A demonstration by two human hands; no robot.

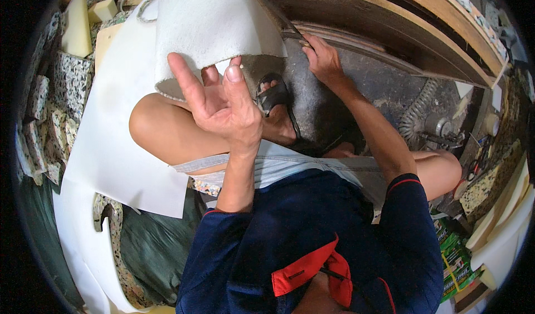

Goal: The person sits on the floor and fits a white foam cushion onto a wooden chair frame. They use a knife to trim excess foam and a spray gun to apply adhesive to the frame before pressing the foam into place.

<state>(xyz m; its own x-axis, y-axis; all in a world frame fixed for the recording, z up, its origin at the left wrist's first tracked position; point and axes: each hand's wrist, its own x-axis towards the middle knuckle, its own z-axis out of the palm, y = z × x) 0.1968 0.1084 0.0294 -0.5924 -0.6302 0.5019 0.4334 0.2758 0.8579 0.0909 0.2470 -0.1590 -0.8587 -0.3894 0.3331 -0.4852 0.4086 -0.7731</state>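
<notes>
White foam sheet (217,21) stands curled at the top of the view, its near edge lifted above the grey floor (368,74) and overlapping a flat white sheet (120,146). At that near edge the left hand (223,99) has its fingers spread; I cannot tell how firmly they touch it. By the curled sheet's right edge, the right hand (324,63) closes round a long, thin, dark tool (285,21). Below the curl, a sandalled foot (273,96) rests on the floor. Farther right runs a wooden frame (384,18), with a coiled hose (412,107) near its lower corner. Speckled foam blocks (72,80) pile beyond the flat sheet's left edge.
</notes>
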